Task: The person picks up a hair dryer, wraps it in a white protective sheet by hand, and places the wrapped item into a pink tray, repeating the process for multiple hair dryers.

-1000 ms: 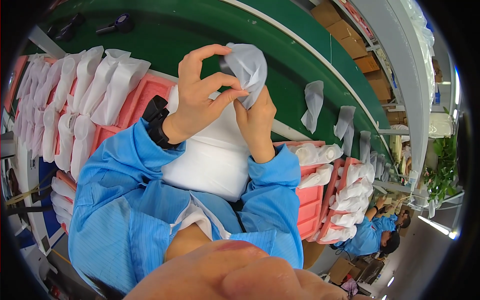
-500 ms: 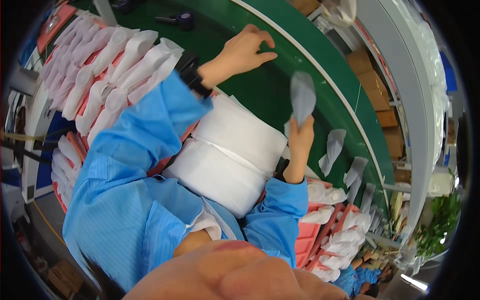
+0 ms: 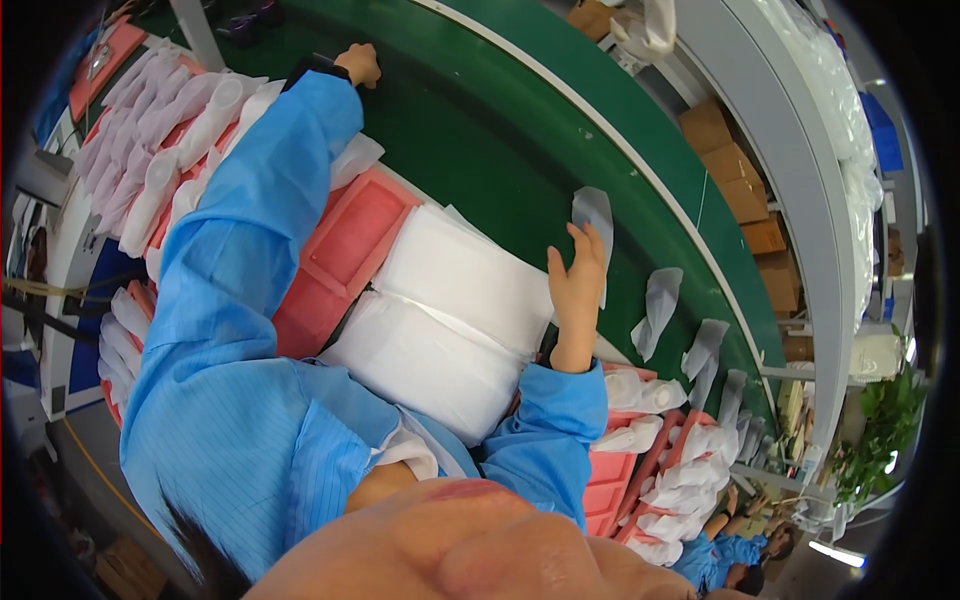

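My left hand (image 3: 360, 66) is far out over the green conveyor belt (image 3: 450, 130), its fingers curled closed. What is in it, if anything, is hidden. My right hand (image 3: 577, 290) is open with fingers apart, beside a translucent bag (image 3: 592, 207) on the belt, partly behind the fingers. Close in front of me, two stacks of white translucent sheets or bags (image 3: 465, 265) lie side by side. Just left of them is a pink tray (image 3: 350, 225) with bare compartments, partly covered by my left sleeve.
White-wrapped items fill pink trays at the left (image 3: 160, 190) and lower right (image 3: 690, 480). More translucent bags (image 3: 657, 305) lie along the belt at right. Dark purple devices (image 3: 240, 30) sit at the far left. A grey post (image 3: 197, 35) stands there. Co-workers (image 3: 725, 555) are at lower right.
My left hand has reached away to the far left, where a dark purple handled device lay; that device is hidden now. My right hand has let go of the translucent bag and spread its fingers.
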Motion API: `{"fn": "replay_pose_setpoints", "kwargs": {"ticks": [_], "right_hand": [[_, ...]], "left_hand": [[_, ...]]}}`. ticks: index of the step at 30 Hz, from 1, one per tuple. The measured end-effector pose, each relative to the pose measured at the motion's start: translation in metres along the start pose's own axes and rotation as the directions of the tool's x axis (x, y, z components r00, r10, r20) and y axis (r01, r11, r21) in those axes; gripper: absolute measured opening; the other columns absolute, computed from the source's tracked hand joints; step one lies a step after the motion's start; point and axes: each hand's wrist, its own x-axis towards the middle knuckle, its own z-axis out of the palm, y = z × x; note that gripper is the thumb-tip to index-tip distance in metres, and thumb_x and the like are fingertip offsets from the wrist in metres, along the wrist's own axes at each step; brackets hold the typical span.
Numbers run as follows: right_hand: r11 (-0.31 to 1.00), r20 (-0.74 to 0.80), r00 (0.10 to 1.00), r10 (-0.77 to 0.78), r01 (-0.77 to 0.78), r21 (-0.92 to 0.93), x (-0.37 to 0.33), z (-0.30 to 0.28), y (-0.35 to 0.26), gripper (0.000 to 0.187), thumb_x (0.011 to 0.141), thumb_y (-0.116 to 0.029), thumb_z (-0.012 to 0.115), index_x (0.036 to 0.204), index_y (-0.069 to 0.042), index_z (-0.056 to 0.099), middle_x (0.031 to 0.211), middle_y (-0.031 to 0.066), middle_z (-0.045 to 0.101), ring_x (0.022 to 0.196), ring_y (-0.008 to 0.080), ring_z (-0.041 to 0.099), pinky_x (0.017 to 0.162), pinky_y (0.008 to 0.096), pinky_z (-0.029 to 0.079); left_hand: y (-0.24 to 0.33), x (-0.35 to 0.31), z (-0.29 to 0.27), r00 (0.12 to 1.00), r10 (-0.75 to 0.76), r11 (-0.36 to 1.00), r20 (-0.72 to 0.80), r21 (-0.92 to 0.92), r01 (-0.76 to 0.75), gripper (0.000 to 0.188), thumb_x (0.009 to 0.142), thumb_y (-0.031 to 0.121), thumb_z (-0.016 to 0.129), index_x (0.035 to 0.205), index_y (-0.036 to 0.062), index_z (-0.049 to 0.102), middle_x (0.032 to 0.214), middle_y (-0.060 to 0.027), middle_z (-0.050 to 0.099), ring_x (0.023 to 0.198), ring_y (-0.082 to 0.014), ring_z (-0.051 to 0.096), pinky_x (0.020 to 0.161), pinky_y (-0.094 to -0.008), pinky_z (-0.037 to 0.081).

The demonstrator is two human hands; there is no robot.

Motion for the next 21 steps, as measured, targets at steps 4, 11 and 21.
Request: {"fn": "replay_pose_setpoints", "kwargs": {"ticks": [4, 11, 21], "right_hand": [[0.99, 0.024, 1.0, -0.006, 0.002, 0.139, -0.002, -0.002, -0.006, 0.046, 0.077, -0.009, 0.07, 0.121, -0.003, 0.055, 0.128, 0.0199, 0.051, 0.116, 0.0369, 0.051, 0.094, 0.0387, 0.044], [0.958, 0.011, 1.0, -0.005, 0.001, 0.287, 0.0, 0.014, -0.032, 0.06, 0.071, -0.013, 0.076, 0.124, -0.002, 0.049, 0.114, 0.0195, 0.057, 0.101, 0.034, 0.059, 0.081, 0.037, 0.05], [0.963, -0.273, 0.954, 0.126, -0.052, 0.263, 0.004, -0.013, -0.02, 0.051, 0.064, -0.008, 0.073, 0.11, -0.002, 0.053, 0.095, 0.0145, 0.063, 0.085, 0.0285, 0.063, 0.077, 0.0337, 0.05]], "left_hand": [[0.074, -0.037, -0.023, 0.859, 0.204, 0.869, 0.47, -0.492, 0.063, 0.059, 0.07, 0.012, 0.076, 0.122, 0.0029, 0.048, 0.114, -0.0165, 0.055, 0.096, -0.0284, 0.061, 0.067, -0.0297, 0.056], [0.169, -0.174, -0.017, 0.58, 0.788, 0.343, -0.205, -0.637, -0.69, 0.048, 0.077, 0.01, 0.073, 0.118, 0.0023, 0.051, 0.105, -0.01, 0.059, 0.072, -0.0156, 0.061, 0.059, -0.0262, 0.049], [0.21, -0.279, -0.018, 0.821, 0.569, 0.425, -0.043, -0.839, -0.339, 0.029, 0.076, 0.016, 0.071, 0.099, 0.0059, 0.056, 0.098, -0.0105, 0.057, 0.083, -0.0263, 0.06, 0.065, -0.0359, 0.049]]}}
